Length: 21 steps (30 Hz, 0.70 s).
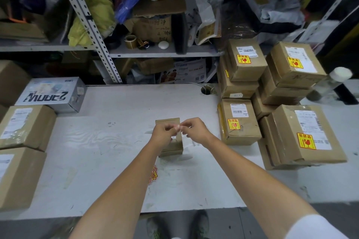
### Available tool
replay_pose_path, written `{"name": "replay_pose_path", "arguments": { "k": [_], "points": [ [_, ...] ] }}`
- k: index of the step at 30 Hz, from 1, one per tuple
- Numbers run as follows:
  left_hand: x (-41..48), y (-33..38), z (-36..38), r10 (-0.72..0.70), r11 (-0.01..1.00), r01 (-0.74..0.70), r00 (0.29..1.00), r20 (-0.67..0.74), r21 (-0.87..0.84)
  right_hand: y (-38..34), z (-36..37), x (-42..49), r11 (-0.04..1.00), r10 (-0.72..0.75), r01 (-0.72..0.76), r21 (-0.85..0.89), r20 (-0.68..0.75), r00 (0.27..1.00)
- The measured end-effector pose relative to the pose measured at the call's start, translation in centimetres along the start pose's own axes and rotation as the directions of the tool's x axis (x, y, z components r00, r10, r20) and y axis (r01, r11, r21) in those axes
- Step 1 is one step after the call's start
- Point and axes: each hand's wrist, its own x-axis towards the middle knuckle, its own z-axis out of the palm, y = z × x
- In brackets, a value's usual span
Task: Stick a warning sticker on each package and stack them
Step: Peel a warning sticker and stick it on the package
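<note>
Cardboard package (172,149) sits mid-table under our left hand (162,132) and right hand (194,130), both pinching one pale scrap (179,127), probably a sticker. We should peel slowly, then smooth it flat on top.

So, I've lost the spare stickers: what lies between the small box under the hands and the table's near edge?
Head view: red-and-yellow warning stickers lie on the table there, partly hidden by the left forearm.

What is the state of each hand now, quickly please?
Left hand: closed, pinch grip on a small pale piece, likely sticker paper.
Right hand: closed, pinching the same piece.
</note>
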Motion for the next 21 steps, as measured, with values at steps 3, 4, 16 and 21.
{"name": "replay_pose_path", "arguments": {
  "k": [3,4,16,21],
  "points": [
    [0.1,0.0,0.0,0.005,0.999,-0.005,1.000,-0.014,0.032,-0.1,0.2,0.0,1.000,-0.008,0.008,-0.008,-0.013,1.000],
    [0.1,0.0,-0.1,0.006,0.999,-0.005,1.000,-0.023,0.042,-0.2,0.2,0.1,1.000,-0.007,0.007,-0.014,-0.023,1.000],
    [0.1,-3.3,-6.3,-0.035,0.957,0.085,0.983,-0.181,0.278,-0.8,1.0,1.7,0.991,0.112,-0.105,0.079,-0.100,0.989],
    [0.5,-5.3,-11.1,-0.078,0.924,0.177,0.955,-0.287,0.338,-0.4,1.8,2.8,0.992,0.122,-0.118,0.041,-0.144,0.982]
  ]
}}
